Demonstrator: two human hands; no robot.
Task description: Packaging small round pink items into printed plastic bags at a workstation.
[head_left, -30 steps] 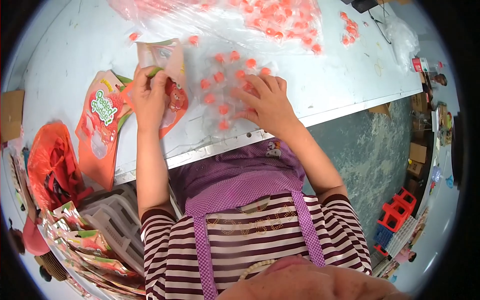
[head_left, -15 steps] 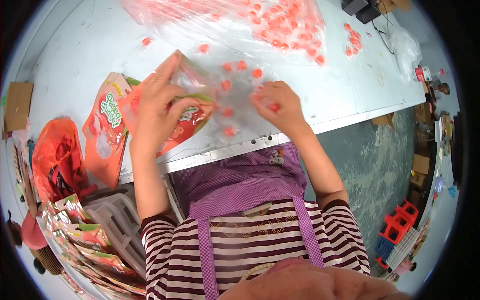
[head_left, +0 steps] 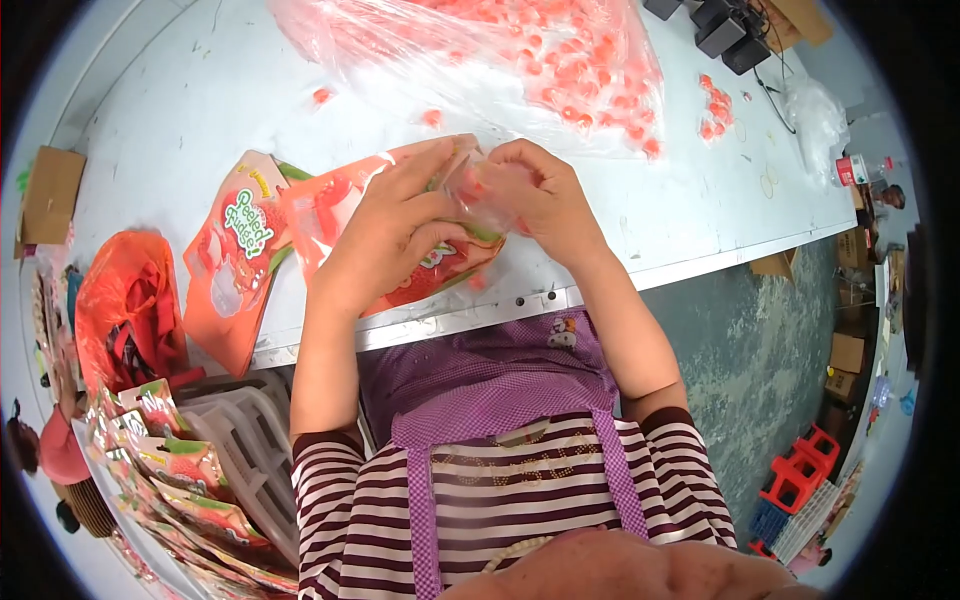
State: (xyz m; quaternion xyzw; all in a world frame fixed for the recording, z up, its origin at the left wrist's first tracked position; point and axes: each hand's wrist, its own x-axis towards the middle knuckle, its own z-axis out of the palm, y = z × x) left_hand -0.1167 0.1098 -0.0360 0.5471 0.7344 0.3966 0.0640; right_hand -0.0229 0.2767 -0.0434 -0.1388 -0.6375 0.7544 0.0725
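My left hand (head_left: 395, 225) grips a red and green printed candy pouch (head_left: 425, 283) near its mouth, thumb on the near side and fingers over the far side. The pouch lies tilted on the table, its mouth facing right. At that mouth is my right hand (head_left: 555, 205), fingers curled around red candies in clear wrappers (head_left: 487, 182); some of them are hidden by the fingers and the pouch edge. Left of the held pouch lies a stack of flat matching pouches (head_left: 225, 255). One wrapped candy (head_left: 431, 118) rests on the table beyond my hands.
A large clear bag of red candies (head_left: 580, 75) spreads across the far table (head_left: 700, 195). More candies (head_left: 715, 108) lie right of it, near black boxes with cables (head_left: 735, 40). At lower left are an orange plastic bag (head_left: 125, 300) and a crate of filled pouches (head_left: 190, 465). Red stools (head_left: 800, 470) stand at right.
My left hand has shifted right with the pouch. My right hand has come to the pouch mouth, and most loose candies between the hands no longer show on the table.
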